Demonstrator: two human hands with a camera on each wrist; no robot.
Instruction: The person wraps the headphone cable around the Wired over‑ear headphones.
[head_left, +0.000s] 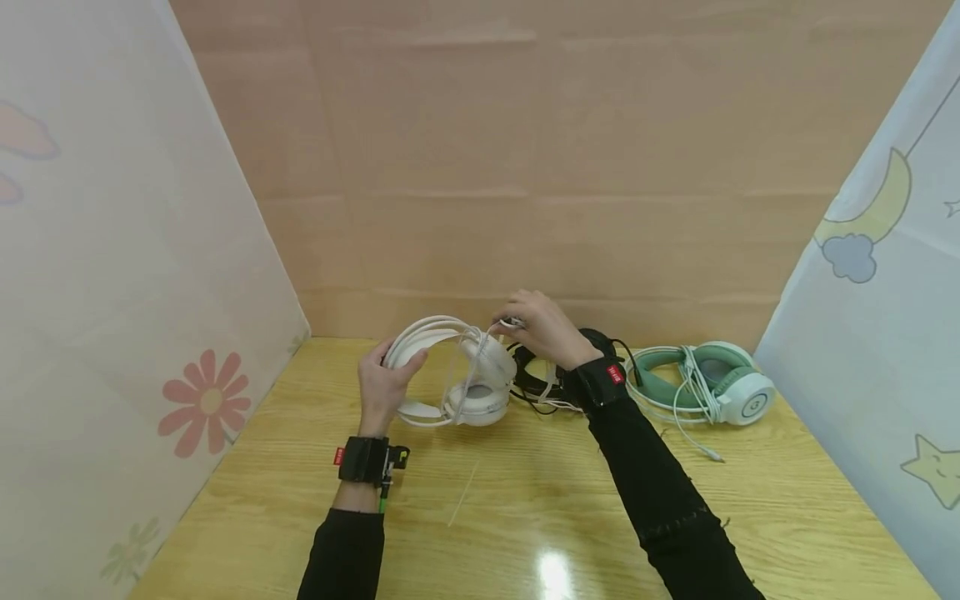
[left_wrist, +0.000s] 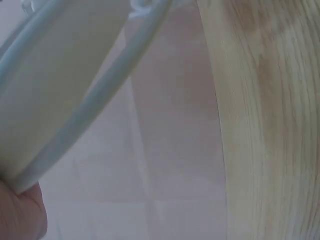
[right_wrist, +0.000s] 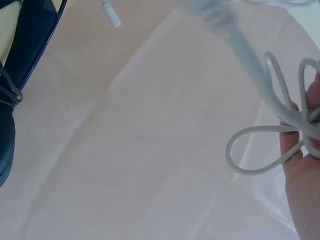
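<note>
White headphones [head_left: 483,406] are held up over the table at the centre of the head view. My left hand [head_left: 381,387] grips their headband [head_left: 423,333] from the left side, the thumb on the inner face. In the left wrist view the headband [left_wrist: 65,75] fills the upper left, and part of the left hand [left_wrist: 22,212] shows below it. Above the ear cups, my right hand [head_left: 543,327] pinches the white cable [head_left: 495,327]. Loops of that cable [right_wrist: 250,171] stick out from the fingers of the right hand [right_wrist: 307,187] in the right wrist view.
Black headphones [head_left: 527,385] lie behind the right forearm, partly hidden. Right of them rest green and white headphones [head_left: 746,398] with a wound cable, its plug [head_left: 711,454] on the table. A thin pale strip [head_left: 463,493] lies in front. Brown paper [head_left: 450,167] stands behind.
</note>
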